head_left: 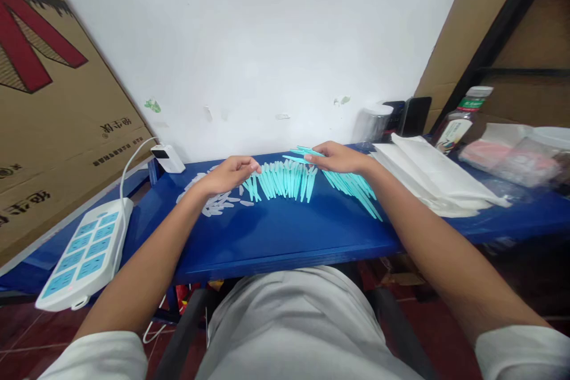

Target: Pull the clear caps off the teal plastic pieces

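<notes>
Slim turquoise plastic sticks with pale, clear-looking ends lie fanned in a row across the blue table. My right hand is closed around several more turquoise sticks, which point left above the row's right end. Beneath that hand and its wrist spreads a second group of turquoise sticks. At the row's left end, my left hand has its fingers curled and pressed together; what they hold, if anything, is hidden. Small translucent plastic pieces are scattered around and under the left hand.
A white power strip and a small white device are on the left. White sheets or bags are stacked right of my right forearm. Behind them stand a clear jar, a phone and a bottle. A white wall backs the table.
</notes>
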Available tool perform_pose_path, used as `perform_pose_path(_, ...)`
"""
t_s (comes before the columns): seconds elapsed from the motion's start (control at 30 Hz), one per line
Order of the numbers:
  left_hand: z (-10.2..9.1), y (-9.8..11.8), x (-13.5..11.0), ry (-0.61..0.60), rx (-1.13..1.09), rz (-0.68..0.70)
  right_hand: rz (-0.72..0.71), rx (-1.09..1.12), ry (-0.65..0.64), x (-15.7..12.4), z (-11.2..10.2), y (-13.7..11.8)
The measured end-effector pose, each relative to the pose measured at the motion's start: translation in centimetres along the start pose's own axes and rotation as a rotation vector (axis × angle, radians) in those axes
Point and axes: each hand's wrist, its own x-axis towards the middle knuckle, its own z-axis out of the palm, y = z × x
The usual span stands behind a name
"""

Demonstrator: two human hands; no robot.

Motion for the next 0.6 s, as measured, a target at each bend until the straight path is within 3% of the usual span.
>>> perform_pose_path(0.07,-1.8,0.6,-0.8,-0.123,0.249,0.023,0.01,-0.008,-0.008,0.0,0.0,0.0)
perform_pose_path(0.17,-3.6,0.6,-1.4,-0.276,0.432,-0.05,0.019,-0.013,-0.01,0.1,0.0,0.0)
perform_pose_path(0.3,-4.1,-0.5,-1.4,-0.463,0.543,-0.197,0.009,0.003,-0.023,0.1,0.1,0.0)
perform_pose_path(0.6,-1.9,-0.9,-1.4,-0.499,0.573,-0.344,0.029,-0.003,-0.031,0.0,0.1,-0.1)
